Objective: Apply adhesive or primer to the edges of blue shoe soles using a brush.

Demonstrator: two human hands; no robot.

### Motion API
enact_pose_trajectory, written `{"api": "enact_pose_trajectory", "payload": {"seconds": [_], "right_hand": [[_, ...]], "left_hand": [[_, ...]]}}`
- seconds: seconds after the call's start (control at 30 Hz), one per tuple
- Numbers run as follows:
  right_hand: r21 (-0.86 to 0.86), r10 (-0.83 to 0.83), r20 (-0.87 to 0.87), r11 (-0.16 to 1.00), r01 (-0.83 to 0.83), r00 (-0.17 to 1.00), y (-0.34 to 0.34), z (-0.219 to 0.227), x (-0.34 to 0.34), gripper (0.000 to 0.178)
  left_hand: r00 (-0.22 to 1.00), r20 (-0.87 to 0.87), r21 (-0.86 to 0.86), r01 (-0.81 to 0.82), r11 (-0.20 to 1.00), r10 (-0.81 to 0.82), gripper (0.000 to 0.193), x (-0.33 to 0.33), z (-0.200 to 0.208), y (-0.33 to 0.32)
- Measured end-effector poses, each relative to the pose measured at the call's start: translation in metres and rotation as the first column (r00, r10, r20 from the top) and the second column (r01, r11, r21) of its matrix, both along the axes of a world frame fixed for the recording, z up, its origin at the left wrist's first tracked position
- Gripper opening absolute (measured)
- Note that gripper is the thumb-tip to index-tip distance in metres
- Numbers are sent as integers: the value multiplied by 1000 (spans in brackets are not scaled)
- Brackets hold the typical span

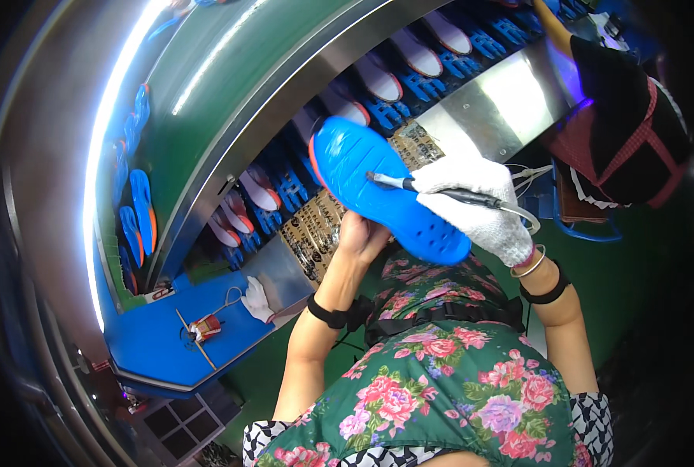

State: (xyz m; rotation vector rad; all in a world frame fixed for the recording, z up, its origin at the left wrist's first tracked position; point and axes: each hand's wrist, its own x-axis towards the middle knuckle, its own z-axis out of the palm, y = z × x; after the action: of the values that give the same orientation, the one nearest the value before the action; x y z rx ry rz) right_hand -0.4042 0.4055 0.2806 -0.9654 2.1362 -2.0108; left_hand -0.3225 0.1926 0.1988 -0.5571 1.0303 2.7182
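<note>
A long blue shoe sole (366, 156) with an orange-red edge is held up in front of my apron, tilted, ridged and dotted with small holes. My left hand (362, 236) is bare and grips it from underneath; the fingers behind the sole are hidden. In a white knitted glove, my right hand (475, 194) is closed round a brush (394, 181) with a dark handle. The brush's dark tip rests on, or just over, the middle of the sole. A pale hose (530, 218) curves from the handle's rear end.
Beyond the sole, a rack (483, 87) carries several white-topped soles and blue pieces. A green conveyor (238, 58) with a metal edge curves at left, bearing blue soles. On a blue table (156, 346) lie a white glove (257, 300) and a small red object (205, 328). Another person (623, 117) works at upper right.
</note>
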Motion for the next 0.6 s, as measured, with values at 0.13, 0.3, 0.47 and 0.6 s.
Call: {"api": "enact_pose_trajectory", "payload": {"seconds": [0.13,0.3,0.47,0.6], "right_hand": [[2,21,3,1000,-21,1000,11,-9,2,17],[21,-7,-129,1000,10,992,28,-11,16,15],[7,-99,-129,995,101,987,41,-2,28,16],[-55,-171,-164,985,164,971,41,9,25,15]], "left_hand": [[972,45,-82,233,969,-230,62,2,-3,-1],[956,139,493,159,856,-258,74,27,-30,-12],[998,58,603,-29,797,-7,96,24,15,24],[991,-131,535,45,844,30,94,18,-1,36]]}}
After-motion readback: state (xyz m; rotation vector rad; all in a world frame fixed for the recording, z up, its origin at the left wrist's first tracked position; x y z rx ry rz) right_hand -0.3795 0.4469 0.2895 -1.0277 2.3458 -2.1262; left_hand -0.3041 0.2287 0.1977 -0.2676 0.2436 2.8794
